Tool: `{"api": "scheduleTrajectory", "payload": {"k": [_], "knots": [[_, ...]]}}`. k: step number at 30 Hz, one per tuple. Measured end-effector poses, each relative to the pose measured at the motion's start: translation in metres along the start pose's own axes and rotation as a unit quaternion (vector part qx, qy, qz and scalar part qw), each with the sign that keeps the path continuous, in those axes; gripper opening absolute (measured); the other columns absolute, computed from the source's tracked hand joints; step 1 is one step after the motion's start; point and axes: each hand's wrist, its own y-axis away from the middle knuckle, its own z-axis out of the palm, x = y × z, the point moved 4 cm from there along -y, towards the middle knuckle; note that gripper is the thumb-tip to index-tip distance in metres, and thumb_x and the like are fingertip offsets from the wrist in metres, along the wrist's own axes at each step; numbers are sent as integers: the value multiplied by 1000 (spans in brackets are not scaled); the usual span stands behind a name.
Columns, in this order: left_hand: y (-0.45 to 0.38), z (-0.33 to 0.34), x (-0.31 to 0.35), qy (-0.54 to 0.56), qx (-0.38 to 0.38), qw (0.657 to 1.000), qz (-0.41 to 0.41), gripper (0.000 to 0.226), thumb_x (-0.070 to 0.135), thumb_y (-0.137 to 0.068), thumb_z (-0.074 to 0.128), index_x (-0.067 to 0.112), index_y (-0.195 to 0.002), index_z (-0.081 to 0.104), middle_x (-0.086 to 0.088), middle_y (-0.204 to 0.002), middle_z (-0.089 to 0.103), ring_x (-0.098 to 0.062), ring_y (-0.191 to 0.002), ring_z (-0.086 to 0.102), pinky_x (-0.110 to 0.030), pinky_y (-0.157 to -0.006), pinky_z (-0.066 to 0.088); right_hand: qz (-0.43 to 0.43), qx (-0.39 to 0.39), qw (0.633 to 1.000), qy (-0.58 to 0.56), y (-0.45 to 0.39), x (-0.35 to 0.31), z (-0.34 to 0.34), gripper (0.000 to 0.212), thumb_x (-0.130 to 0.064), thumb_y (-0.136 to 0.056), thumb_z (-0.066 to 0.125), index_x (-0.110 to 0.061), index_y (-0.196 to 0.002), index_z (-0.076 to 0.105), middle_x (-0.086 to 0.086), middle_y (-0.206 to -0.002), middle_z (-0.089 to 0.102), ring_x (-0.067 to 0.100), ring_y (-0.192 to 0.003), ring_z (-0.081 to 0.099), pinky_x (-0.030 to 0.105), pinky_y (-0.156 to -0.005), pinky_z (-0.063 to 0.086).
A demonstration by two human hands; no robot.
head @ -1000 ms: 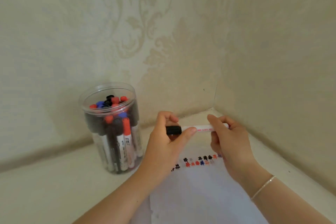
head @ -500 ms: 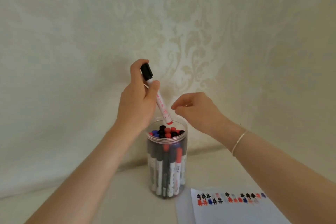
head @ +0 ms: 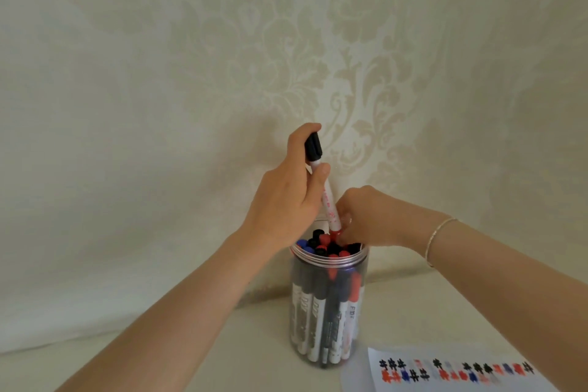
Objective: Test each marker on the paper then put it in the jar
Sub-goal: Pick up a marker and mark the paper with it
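Pale cream wallpaper (head: 366, 79) with a faint damask pattern is filling the far side of the scene, and a matte off-white worktop (head: 222, 356) is running up to it at the near edge. A clear plastic jar (head: 329, 312) is standing upright on that worktop, packed with markers whose black, red and blue caps are crowding its mouth; they are too tightly bunched for counting. To the near right of the jar, apart from it, one sheet of paper (head: 413, 385) is lying flat, carrying two rows of black, red and blue test scribbles. The left hand (head: 286, 200) is closing its grip round one marker (head: 420, 197), thumb pressed on the white barrel just under the black cap, and is holding it steeply tilted with its red end touching the caps at the jar's mouth. The right hand (head: 366, 216), with a thin bracelet (head: 440, 240) on its wrist, is reaching in from the right; its fingers are curling down among the caps beside the marker's lower end, and whether they are pinching anything cannot be told. Compared with half a second ago, the marker's tip is lower, now down at the caps, and the right hand is down at the jar's mouth rather than hovering above it.
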Motion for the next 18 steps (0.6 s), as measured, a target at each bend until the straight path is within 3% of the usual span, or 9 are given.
{"api": "scheduleTrajectory", "payload": {"k": [2,4,8,11,14,18], "knots": [[0,3,-2,-3,-18,1000,4,44,30,-100,40,41,-134,15,-6,-83,67,-19,-57,65,-45,-58,53,-8,-17,1000,0,2,-2,-1,27,-19,-83,70,-11,-108,64,0,-75,59,15,-58,60,14,-46,41],[0,5,-1,-20,-46,999,20,45,30,-100,39,40,-136,14,-1,-70,63,-16,-54,63,-42,-56,53,-13,-35,999,-4,3,-4,-1,36,-16,-83,69,-11,-117,62,-4,-80,57,14,-60,60,15,-49,44],[2,8,1,-49,-86,994,38,48,28,-101,39,28,-143,15,7,-55,47,-10,-44,51,-33,-47,47,-19,-62,998,-7,2,-5,0,43,-15,-82,70,-12,-124,57,5,-115,59,20,-79,66,22,-67,54],[1,8,1,-50,-93,994,36,48,29,-101,40,30,-142,15,6,-56,48,-12,-45,52,-36,-50,48,-14,-74,997,-6,3,-4,0,47,-16,-82,70,-13,-126,54,3,-107,57,21,-87,65,23,-73,54],[3,9,2,-43,-77,996,28,48,29,-100,41,30,-142,16,7,-53,45,-9,-44,51,-31,-48,47,-4,-85,996,-11,4,-4,-1,47,-14,-82,70,-13,-125,52,-4,-92,53,14,-76,61,15,-59,48],[9,9,4,-42,-58,997,35,43,33,-99,40,47,-130,15,8,-56,51,-8,-43,53,-27,-45,47,-6,-92,995,-27,4,-4,-1,40,-9,-83,67,-15,-120,53,-9,-78,49,6,-63,53,11,-48,40]]}}
